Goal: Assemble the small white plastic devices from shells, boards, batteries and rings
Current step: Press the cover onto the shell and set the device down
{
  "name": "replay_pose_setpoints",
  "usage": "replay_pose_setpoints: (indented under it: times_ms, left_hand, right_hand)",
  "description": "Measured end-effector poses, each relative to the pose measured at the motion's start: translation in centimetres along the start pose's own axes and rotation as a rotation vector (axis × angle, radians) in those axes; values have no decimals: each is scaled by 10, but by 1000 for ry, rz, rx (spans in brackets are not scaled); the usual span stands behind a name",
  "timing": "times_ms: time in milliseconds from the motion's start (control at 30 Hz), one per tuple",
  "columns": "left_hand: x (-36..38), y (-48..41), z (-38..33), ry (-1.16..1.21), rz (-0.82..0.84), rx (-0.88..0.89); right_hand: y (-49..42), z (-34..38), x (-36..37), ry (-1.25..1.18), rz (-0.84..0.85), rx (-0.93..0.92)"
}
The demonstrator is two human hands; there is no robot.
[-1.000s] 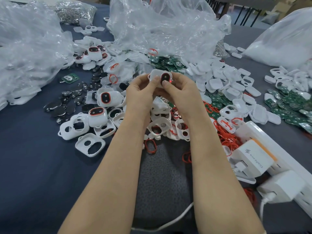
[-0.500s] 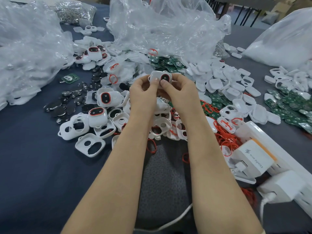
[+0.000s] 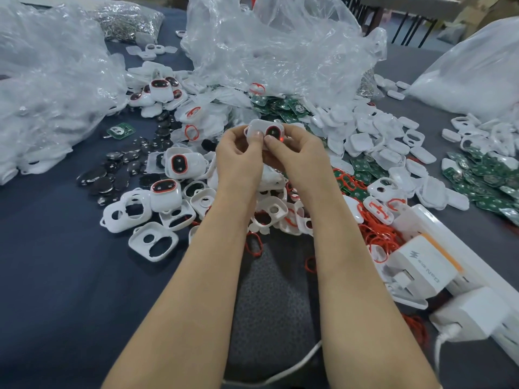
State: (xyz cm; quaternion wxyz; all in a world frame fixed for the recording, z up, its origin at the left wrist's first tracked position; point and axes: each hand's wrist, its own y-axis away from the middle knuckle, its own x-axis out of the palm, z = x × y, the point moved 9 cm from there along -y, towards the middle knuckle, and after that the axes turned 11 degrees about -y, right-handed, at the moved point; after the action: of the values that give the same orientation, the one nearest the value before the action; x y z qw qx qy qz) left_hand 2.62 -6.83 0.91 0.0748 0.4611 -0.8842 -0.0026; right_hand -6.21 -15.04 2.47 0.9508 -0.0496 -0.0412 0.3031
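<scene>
Device (image 3: pixel 262 126) up in mid-air over the middle of the pile, white, with a dark oval ringed in red facing the camera. Pinched from both sides: left grip (image 3: pixel 238 157) curled round its left end, thumb on the front face; right grip (image 3: pixel 299 157) curled round its right end, thumb tip just below the oval, a small red glow beside it. Thumb tips close together.

Beneath, a dark blue tabletop (image 3: pixel 56 276) crowded with parts. Open shells (image 3: pixel 154 241) and a few finished units (image 3: pixel 164 193) with red-ringed ovals to the near left; batteries (image 3: pixel 101 182) scattered further left; green boards (image 3: pixel 280 106) behind the hands and again at far right; red rings (image 3: pixel 375 234) in a tangle on the right. Crumpled clear bags (image 3: pixel 266 46) along the back and left. White power strip (image 3: pixel 455 240) at near right, with a charger (image 3: pixel 421 272) plugged in.

Bare tabletop only at near left, below the shells. Grey textured patch (image 3: pixel 275 304) between the forearms; hard to tell what. Far edge of tabletop at upper right, dark chair legs (image 3: pixel 407 26) beyond.
</scene>
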Motion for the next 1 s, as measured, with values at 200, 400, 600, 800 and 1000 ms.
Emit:
replay_pose_setpoints:
  times_ms: [200, 400, 600, 800, 1000]
  left_hand:
    - [-2, 1, -11, -33, -5, 27]
    - [-62, -17, -53, -29, -160, 99]
    - [-184, -33, -89, 79, -476, 164]
    - [-280, -46, -105, 152, -709, 135]
    - [-296, -50, -93, 165, -746, 104]
  right_hand:
    - [-4, 12, 3, 57, -65, -72]
    - [-15, 37, 77, -9, 45, -89]
    - [-16, 61, 211, -27, 209, -121]
    - [-29, 49, 326, -13, 224, 8]
    - [-30, 17, 363, 127, 334, 149]
